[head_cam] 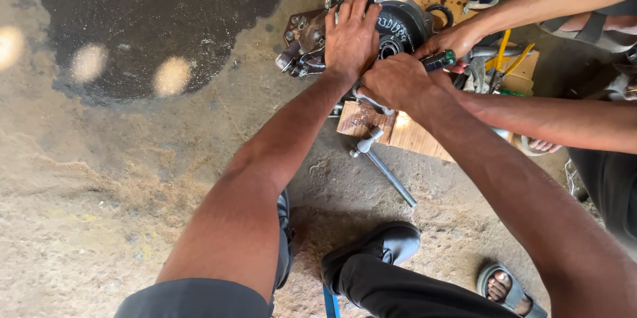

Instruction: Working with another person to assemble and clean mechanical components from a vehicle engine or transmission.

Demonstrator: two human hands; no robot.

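Both forearms extend from the camera down to a dark metal gear housing [398,26]. Left hand [352,36] lies flat, fingers spread, on the housing's top. Right hand [398,82] is closed around a part at the housing's near edge; the part is hidden. Housing rests on a wooden board [411,133] on a rough, oil-stained concrete floor [133,159]. A steel wrench [385,169] lies beside the board. A co-worker's hand [454,43] grips a green-handled tool [439,61].

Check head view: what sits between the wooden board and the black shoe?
In the head view, a steel wrench bar lies on the concrete floor between the wooden board and the black shoe; otherwise bare.
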